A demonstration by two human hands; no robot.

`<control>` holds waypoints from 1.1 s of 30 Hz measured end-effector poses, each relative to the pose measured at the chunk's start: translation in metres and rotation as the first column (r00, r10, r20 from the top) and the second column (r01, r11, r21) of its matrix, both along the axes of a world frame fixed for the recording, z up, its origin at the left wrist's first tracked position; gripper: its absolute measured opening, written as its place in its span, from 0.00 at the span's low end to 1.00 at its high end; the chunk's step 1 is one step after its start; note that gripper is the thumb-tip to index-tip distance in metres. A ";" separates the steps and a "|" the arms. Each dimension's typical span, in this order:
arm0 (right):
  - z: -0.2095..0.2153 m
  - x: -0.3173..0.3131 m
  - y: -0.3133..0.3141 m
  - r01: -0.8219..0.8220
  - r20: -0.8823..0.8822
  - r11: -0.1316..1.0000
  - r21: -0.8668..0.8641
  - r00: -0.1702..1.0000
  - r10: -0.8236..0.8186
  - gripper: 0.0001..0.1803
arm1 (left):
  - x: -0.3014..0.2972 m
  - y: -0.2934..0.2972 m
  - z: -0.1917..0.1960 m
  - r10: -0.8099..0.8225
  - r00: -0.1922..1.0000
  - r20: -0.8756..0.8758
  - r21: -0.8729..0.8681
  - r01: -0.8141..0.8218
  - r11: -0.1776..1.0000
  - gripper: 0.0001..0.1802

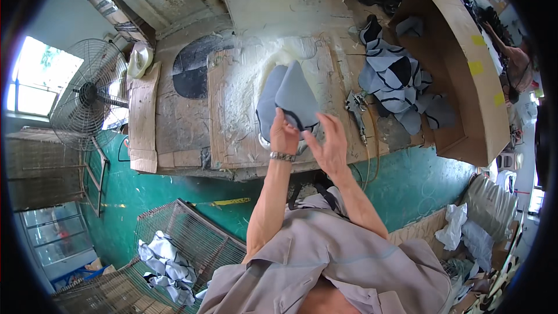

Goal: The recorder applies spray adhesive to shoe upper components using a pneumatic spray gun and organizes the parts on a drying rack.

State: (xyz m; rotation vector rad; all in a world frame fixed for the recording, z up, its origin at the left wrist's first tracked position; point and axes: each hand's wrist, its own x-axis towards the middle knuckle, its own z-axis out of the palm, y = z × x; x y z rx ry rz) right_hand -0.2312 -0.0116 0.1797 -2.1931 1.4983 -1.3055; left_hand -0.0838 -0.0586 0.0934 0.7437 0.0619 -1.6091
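Note:
A grey fabric piece with black edging (pixel 297 93), folded or doubled into two rounded lobes, is held up over the middle of the bench. My left hand (pixel 283 135), with a metal watch at the wrist, pinches its lower edge between thumb and fingers. At the piece's lower right edge is my right hand (pixel 330 144), thumb and fingers apart; its fingertips are at or very near the black edging. Under the piece lies a cardboard sheet (pixel 224 134) crusted with whitish residue. To the right of my right hand a metal spray gun (pixel 357 107) rests on the bench.
Similar grey and black pieces (pixel 395 75) are heaped at the right, beside a large open cardboard box (pixel 482 81). A hose (pixel 376 163) hangs off the bench's front edge. A fan (pixel 88 93) stands left. Below left, a wire rack (pixel 192 221) carries more pieces. Another person (pixel 516 67) is far right.

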 end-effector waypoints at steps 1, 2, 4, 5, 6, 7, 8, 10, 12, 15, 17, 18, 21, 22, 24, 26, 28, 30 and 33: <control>-0.021 0.003 0.017 0.121 0.149 0.974 0.191 0.977 -0.151 0.25 | 0.012 0.012 -0.001 0.003 1.000 -0.020 -0.004 -0.003 1.000 0.14; -0.042 -0.002 0.026 0.215 0.270 0.898 0.384 0.904 -0.332 0.26 | 0.016 0.022 0.001 -0.012 0.997 -0.080 -0.076 0.006 0.997 0.11; -0.069 -0.010 0.027 0.052 0.425 0.701 0.711 0.762 -0.488 0.30 | 0.022 0.043 0.011 -0.027 0.990 -0.138 -0.148 0.006 0.989 0.10; -0.072 -0.013 0.025 -0.395 0.678 0.551 0.735 0.448 -0.583 0.34 | 0.020 0.051 0.024 -0.008 0.989 -0.148 -0.145 -0.013 0.989 0.12; -0.063 -0.007 0.018 -0.780 0.700 0.404 0.479 0.061 -0.712 0.38 | 0.025 0.062 0.028 0.027 0.988 -0.153 -0.141 -0.048 0.989 0.17; -0.058 0.008 0.010 -0.786 0.675 0.443 0.431 -0.044 -0.736 0.39 | 0.035 0.070 0.014 -0.027 0.981 -0.194 -0.207 -0.014 0.978 0.26; -0.058 0.016 0.002 -0.781 0.674 0.445 0.438 -0.042 -0.737 0.39 | 0.036 0.074 0.008 -0.030 0.979 -0.200 -0.205 -0.012 0.979 0.26; -0.058 0.026 -0.016 -0.685 0.747 0.643 0.343 -0.217 -0.629 0.36 | 0.041 0.078 0.004 -0.017 0.993 -0.121 -0.209 -0.009 0.978 0.33; -0.064 0.028 -0.023 -0.643 0.692 0.657 0.393 -0.263 -0.672 0.33 | 0.050 0.083 0.000 0.059 0.993 -0.100 -0.209 -0.079 0.975 0.36; -0.080 0.023 -0.015 -0.572 0.744 0.673 0.470 -0.153 -0.650 0.33 | 0.067 0.091 -0.017 0.175 0.983 -0.064 -0.121 -0.181 0.976 0.41; -0.099 0.014 0.006 -0.574 0.795 0.649 0.500 0.006 -0.607 0.34 | 0.080 0.098 -0.035 0.205 0.979 0.017 0.054 -0.206 0.977 0.41; -0.105 0.008 0.015 -0.573 0.792 0.648 0.502 0.003 -0.610 0.34 | 0.084 0.100 -0.043 0.202 0.979 0.019 0.058 -0.203 0.977 0.41; -0.105 -0.005 0.030 -0.663 0.637 0.575 0.479 -0.188 -0.748 0.27 | 0.091 0.097 -0.070 0.119 0.959 0.258 0.148 -0.161 0.976 0.32; -0.122 -0.007 0.025 -0.661 0.632 0.577 0.479 -0.197 -0.750 0.27 | 0.094 0.090 -0.080 0.110 0.959 0.263 0.153 -0.154 0.976 0.32; -0.153 -0.016 0.012 -0.561 0.677 0.571 0.599 -0.024 -0.735 0.20 | 0.087 0.058 -0.088 0.128 0.812 0.569 0.129 -0.243 0.961 0.29; -0.159 -0.011 -0.023 -0.508 0.663 0.565 0.650 0.016 -0.749 0.11 | 0.095 0.011 -0.096 0.182 0.733 0.656 0.065 -0.294 0.953 0.26; -0.165 -0.014 -0.060 -0.156 0.518 0.502 0.851 0.406 -0.753 0.07 | 0.097 -0.035 -0.097 0.075 0.382 0.921 0.026 -0.252 0.967 0.29; -0.192 -0.018 -0.081 0.361 0.209 0.573 0.736 0.683 -0.700 0.08 | 0.075 -0.059 -0.101 -0.070 0.174 0.982 0.101 -0.176 0.979 0.31; -0.192 -0.001 -0.084 0.304 0.136 0.596 0.743 0.804 -0.579 0.13 | 0.112 -0.058 -0.130 -0.016 0.079 0.997 0.034 -0.234 0.972 0.35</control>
